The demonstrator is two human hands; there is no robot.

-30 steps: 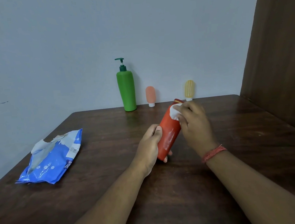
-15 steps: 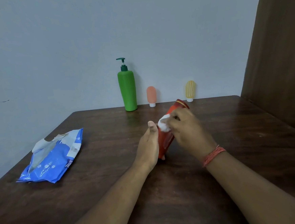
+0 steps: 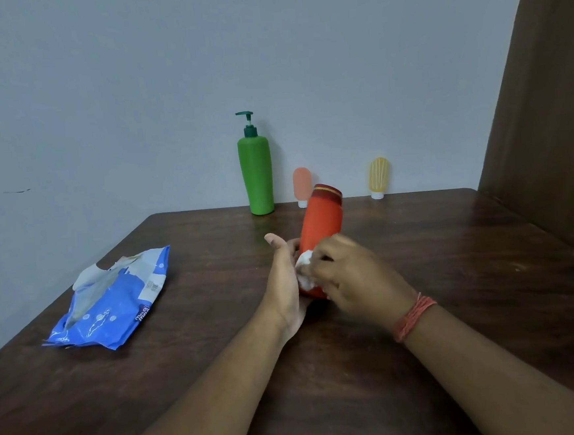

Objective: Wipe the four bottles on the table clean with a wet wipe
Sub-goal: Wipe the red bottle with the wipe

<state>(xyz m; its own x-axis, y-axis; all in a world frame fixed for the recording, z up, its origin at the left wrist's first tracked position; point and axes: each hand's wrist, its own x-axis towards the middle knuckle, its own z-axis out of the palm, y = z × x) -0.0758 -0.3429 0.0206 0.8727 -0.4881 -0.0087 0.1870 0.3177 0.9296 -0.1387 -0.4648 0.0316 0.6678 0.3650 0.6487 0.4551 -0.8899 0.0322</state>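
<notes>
The left hand seems to steady the red bottle while the right hand pinches the wipe low on it; next comes rubbing the remaining sides.

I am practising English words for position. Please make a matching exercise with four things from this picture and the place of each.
Things:
1. green pump bottle
2. red bottle
3. blue wet wipe pack
4. yellow bottle

Places:
A. lying at the table's left
B. by the wall, furthest right
C. held between both hands
D. by the wall, furthest left

Pairs: 1-D, 2-C, 3-A, 4-B
</notes>
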